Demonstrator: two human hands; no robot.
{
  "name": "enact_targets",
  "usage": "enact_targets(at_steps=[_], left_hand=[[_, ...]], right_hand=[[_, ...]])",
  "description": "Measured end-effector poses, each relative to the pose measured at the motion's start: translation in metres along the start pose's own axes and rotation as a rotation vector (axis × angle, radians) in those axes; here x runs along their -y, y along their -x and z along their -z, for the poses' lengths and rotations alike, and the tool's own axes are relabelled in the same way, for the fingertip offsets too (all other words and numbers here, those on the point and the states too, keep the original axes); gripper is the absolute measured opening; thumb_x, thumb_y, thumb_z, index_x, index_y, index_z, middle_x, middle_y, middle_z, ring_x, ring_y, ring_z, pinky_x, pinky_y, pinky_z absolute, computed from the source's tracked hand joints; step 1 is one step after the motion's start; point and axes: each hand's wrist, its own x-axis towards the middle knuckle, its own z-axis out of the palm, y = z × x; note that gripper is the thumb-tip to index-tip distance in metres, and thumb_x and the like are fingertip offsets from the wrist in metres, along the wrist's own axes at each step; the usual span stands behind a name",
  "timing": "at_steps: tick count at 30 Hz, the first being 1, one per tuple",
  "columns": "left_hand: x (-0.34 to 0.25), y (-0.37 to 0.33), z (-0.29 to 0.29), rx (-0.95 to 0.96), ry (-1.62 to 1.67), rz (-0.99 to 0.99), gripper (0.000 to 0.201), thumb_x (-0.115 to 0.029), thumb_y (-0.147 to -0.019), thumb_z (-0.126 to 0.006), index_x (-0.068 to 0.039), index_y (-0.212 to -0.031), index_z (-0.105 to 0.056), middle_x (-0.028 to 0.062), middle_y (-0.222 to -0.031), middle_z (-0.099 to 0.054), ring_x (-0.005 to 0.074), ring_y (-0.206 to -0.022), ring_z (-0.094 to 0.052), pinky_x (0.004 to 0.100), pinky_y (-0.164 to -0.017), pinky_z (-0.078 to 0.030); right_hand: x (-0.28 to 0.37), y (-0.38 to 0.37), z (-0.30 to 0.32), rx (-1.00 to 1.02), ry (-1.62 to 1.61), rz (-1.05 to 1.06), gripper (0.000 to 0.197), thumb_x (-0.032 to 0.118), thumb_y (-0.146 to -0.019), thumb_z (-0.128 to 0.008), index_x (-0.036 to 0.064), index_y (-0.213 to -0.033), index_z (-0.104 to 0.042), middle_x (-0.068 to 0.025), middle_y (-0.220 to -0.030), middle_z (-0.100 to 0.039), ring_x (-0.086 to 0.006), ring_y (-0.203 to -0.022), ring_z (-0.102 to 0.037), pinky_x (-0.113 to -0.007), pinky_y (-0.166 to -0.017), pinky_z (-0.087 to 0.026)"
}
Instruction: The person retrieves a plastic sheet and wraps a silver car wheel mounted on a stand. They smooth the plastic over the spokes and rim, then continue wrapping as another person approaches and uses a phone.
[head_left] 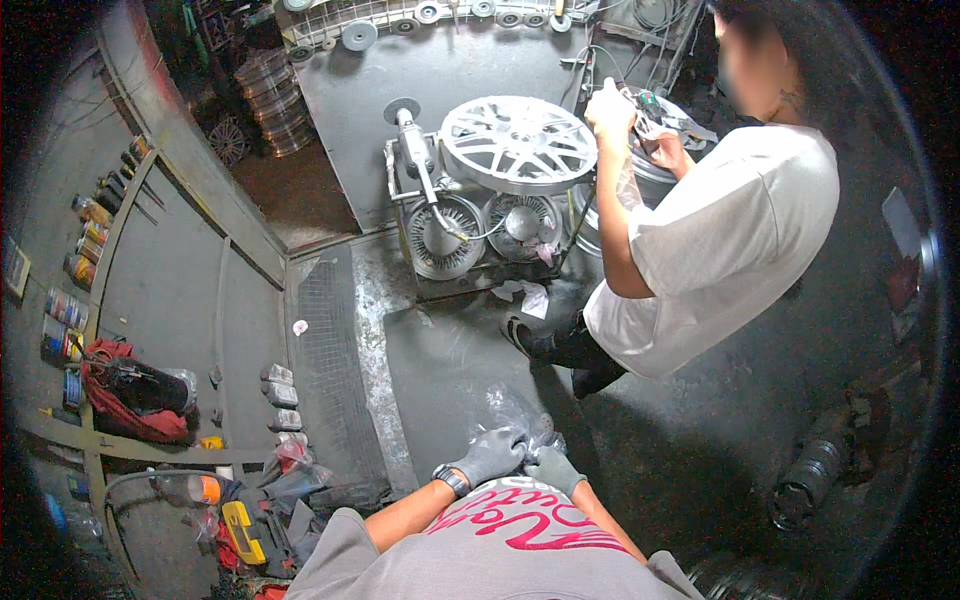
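My left hand [494, 455], in a grey glove with a wristwatch above it, is closed on a crumpled clear plastic bag [508, 408] in front of my waist. Beside it, my right hand [552, 468], gloved in grey too, grips the same bag. The two hands nearly touch. The bag's loose part spreads out beyond my fingers, over the grey floor. What lies inside the bag, if anything, I cannot make out.
Ahead, a silver alloy wheel [520, 140] rests on a stand beside a disc grinder [412, 145]. A person in a white shirt [735, 235] stands at the right, handling a tool. Cans line the left wall. A yellow-and-black case [243, 533] lies at lower left.
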Motion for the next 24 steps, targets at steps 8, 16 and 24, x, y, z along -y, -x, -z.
enact_targets(at_steps=[8, 16, 24], left_hand=[[0.0, 0.005, 0.002, -0.006, 0.007, 0.056, 0.03, -0.023, -0.088, -0.05, -0.003, -0.104, -0.065, 0.0279, -0.103, -0.064, 0.0451, -0.099, -0.062, 0.0519, -0.086, -0.048], [-0.004, 0.011, 0.007, -0.023, 0.02, 0.076, 0.03, -0.024, -0.088, -0.05, -0.003, -0.102, -0.065, 0.0275, -0.104, -0.064, 0.0447, -0.099, -0.062, 0.0515, -0.086, -0.048], [0.001, 0.016, 0.003, -0.057, 0.049, 0.05, 0.028, -0.022, -0.088, -0.049, -0.002, -0.099, -0.065, 0.0275, -0.101, -0.064, 0.0451, -0.097, -0.062, 0.0523, -0.085, -0.048]], right_hand=[[0.014, 0.002, 0.007, 0.019, -0.004, -0.007, 0.027, 0.027, -0.079, -0.066, 0.0005, -0.085, -0.068, -0.0267, -0.083, -0.066, -0.043, -0.08, -0.065, -0.051, -0.071, -0.049], [0.021, 0.001, 0.006, 0.029, -0.019, 0.001, 0.028, 0.027, -0.08, -0.065, -0.0001, -0.086, -0.069, -0.0269, -0.084, -0.066, -0.0432, -0.079, -0.065, -0.051, -0.07, -0.049], [0.031, 0.003, 0.011, 0.058, -0.051, -0.035, 0.028, 0.027, -0.08, -0.065, -0.0006, -0.085, -0.069, -0.0269, -0.083, -0.066, -0.0433, -0.078, -0.065, -0.05, -0.069, -0.05]])
